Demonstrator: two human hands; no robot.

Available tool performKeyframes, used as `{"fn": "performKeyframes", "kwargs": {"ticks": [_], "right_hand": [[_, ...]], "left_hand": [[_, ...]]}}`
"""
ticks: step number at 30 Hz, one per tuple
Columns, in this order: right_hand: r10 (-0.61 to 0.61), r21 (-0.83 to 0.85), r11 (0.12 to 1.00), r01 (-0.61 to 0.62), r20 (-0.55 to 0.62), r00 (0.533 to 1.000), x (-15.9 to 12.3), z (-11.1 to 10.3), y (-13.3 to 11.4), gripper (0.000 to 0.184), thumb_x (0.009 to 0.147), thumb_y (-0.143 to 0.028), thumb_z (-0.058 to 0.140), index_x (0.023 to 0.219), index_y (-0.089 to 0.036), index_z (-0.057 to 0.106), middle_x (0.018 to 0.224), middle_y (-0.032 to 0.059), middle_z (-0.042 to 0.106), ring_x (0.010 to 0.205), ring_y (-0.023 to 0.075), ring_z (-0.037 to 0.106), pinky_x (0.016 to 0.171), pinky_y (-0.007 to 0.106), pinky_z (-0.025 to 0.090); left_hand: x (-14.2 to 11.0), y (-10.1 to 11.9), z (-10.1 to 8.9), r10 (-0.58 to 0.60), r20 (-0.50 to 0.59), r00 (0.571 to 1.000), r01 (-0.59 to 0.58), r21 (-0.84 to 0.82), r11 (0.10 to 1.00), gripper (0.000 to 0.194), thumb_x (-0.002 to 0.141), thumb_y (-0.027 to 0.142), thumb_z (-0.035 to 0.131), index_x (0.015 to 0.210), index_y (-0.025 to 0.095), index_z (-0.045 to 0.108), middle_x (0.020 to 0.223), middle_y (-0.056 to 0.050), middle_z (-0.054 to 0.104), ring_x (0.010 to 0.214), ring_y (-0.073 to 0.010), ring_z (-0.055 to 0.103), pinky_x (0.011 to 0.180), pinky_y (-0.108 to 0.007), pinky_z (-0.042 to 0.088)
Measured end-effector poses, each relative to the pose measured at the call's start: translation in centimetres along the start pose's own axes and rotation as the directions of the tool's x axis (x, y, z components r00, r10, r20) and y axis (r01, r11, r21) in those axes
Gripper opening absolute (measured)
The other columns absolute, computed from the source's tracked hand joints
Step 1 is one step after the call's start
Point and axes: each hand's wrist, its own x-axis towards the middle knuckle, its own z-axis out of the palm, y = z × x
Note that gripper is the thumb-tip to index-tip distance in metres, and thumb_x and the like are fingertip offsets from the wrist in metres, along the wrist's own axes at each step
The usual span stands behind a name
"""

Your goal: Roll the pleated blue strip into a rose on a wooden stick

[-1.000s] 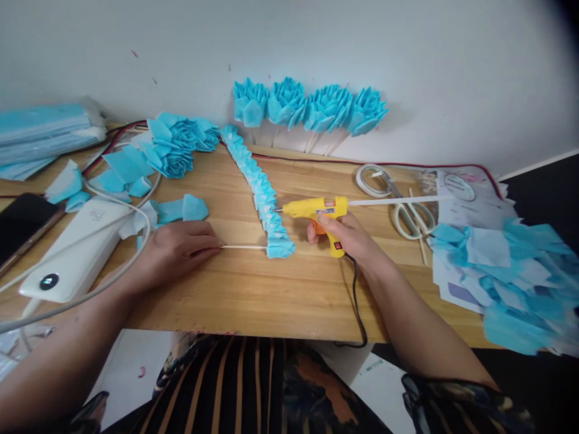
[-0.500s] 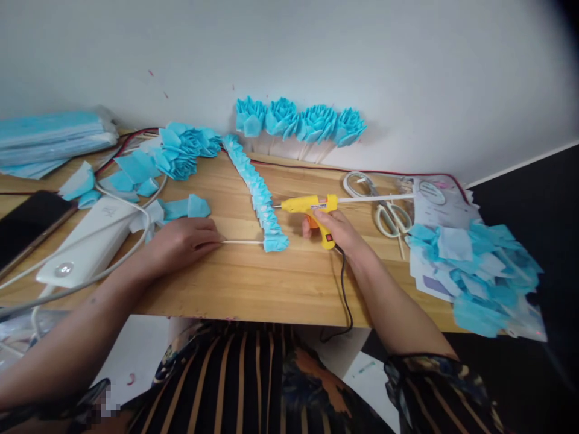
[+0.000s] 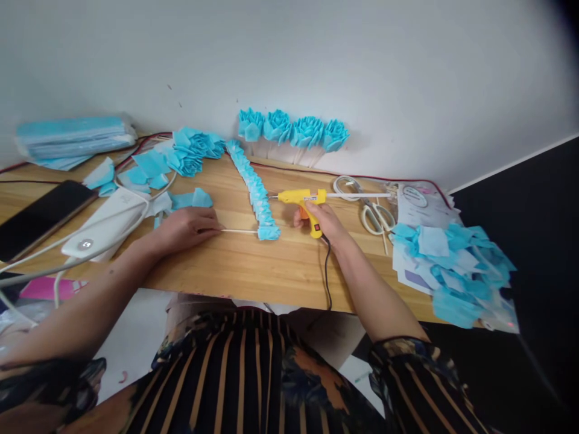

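Note:
My left hand (image 3: 192, 229) pinches the end of a thin pale stick (image 3: 239, 231) just above the wooden table. The stick's other end meets the near end of a long pleated blue strip (image 3: 256, 191), which runs back across the tabletop. In my right hand (image 3: 320, 218) is a yellow glue gun (image 3: 301, 198), with a long white glue stick (image 3: 355, 195) coming out of its rear. The gun's metal nozzle points left, close beside the strip's edge; whether it touches is unclear.
Several blue fabric flowers (image 3: 307, 131) on sticks lean against the wall. White scissors (image 3: 376, 218) and a tape roll (image 3: 347, 188) lie right of the gun. Blue pieces (image 3: 461, 265) are heaped at far right. A phone (image 3: 43, 217), a white power bank (image 3: 106, 224) and cables lie left.
The whole view has shifted slightly. Both hands keep their holds on the stick and the glue gun, and the nozzle stays beside the blue strip, perhaps slightly farther along it.

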Motion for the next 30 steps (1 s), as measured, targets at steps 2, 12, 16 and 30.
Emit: {"fn": "performKeyframes", "kwargs": {"ticks": [2,12,16,30], "right_hand": [[0.001,-0.005,1.0,-0.001,0.001,1.0,0.1,0.0,0.1,0.062,0.071,-0.078,0.078,0.067,-0.016,0.074,0.064,0.0056,0.072,0.059,0.0133,0.066,0.06,0.023,0.056],[-0.002,-0.011,1.0,0.002,0.013,1.0,-0.1,0.1,-0.2,0.061,0.071,-0.077,0.078,0.069,-0.016,0.074,0.067,0.0057,0.072,0.06,0.0136,0.066,0.06,0.024,0.056],[0.011,-0.002,1.0,-0.011,0.012,1.0,-0.3,0.3,-0.4,0.06,0.072,-0.076,0.079,0.072,-0.016,0.074,0.07,0.006,0.074,0.062,0.0141,0.067,0.061,0.024,0.056],[0.033,0.011,0.999,-0.033,0.002,0.999,-0.5,-0.2,-0.1,0.057,0.079,-0.075,0.075,0.076,-0.018,0.075,0.071,0.0056,0.075,0.063,0.0152,0.068,0.062,0.026,0.056]], "left_hand": [[-0.1,0.2,0.0,-0.004,0.008,1.0,0.004,0.019,1.0,0.036,0.108,0.033,0.052,0.092,0.018,0.08,0.087,-0.007,0.073,0.075,-0.0165,0.068,0.068,-0.025,0.049],[-0.7,0.7,1.0,-0.024,-0.1,0.995,0.027,0.03,0.999,0.032,0.106,0.031,0.055,0.095,0.018,0.081,0.086,-0.008,0.073,0.078,-0.0187,0.068,0.069,-0.028,0.05],[-0.6,1.1,1.1,-0.044,-0.131,0.99,0.053,0.07,0.996,0.028,0.106,0.027,0.056,0.094,0.018,0.08,0.087,-0.007,0.073,0.08,-0.0187,0.068,0.07,-0.028,0.05],[-0.6,1.5,0.8,-0.074,-0.168,0.983,0.099,0.145,0.984,0.023,0.105,0.022,0.056,0.092,0.018,0.075,0.094,-0.007,0.076,0.085,-0.021,0.069,0.077,-0.032,0.05]]}}
